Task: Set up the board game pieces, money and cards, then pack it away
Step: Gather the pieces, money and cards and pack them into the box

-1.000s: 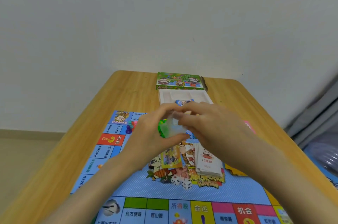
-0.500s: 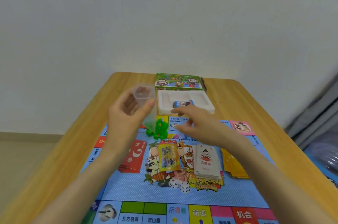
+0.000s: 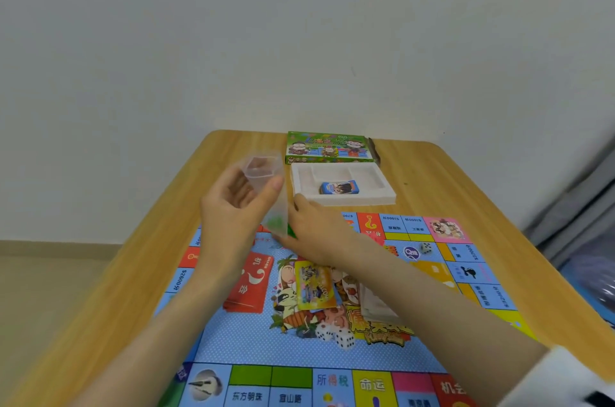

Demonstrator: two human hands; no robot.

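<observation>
Clear bag (image 3: pixel 263 170), mouth open, green pieces (image 3: pixel 277 223) at its bottom, hangs over the board (image 3: pixel 266 343) at 11 o'clock, pinched between the left hand (image 3: pixel 233 210) thumb and fingers. The right hand (image 3: pixel 316 237) now covers the pile, which lay exposed half a second ago; its grip cannot be told. Wooden table (image 3: pixel 432 180), white wall (image 3: pixel 299 40).

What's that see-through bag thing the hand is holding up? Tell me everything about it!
The small see-through plastic bag looks thin and soft. It hangs upright above the colourful game board, and its mouth gapes open at the top. The left hand pinches it near the top between thumb and fingers. Through its lower end you can see small green pieces, though it is unclear whether they are inside or behind it. The right hand reaches in at its bottom.
</observation>
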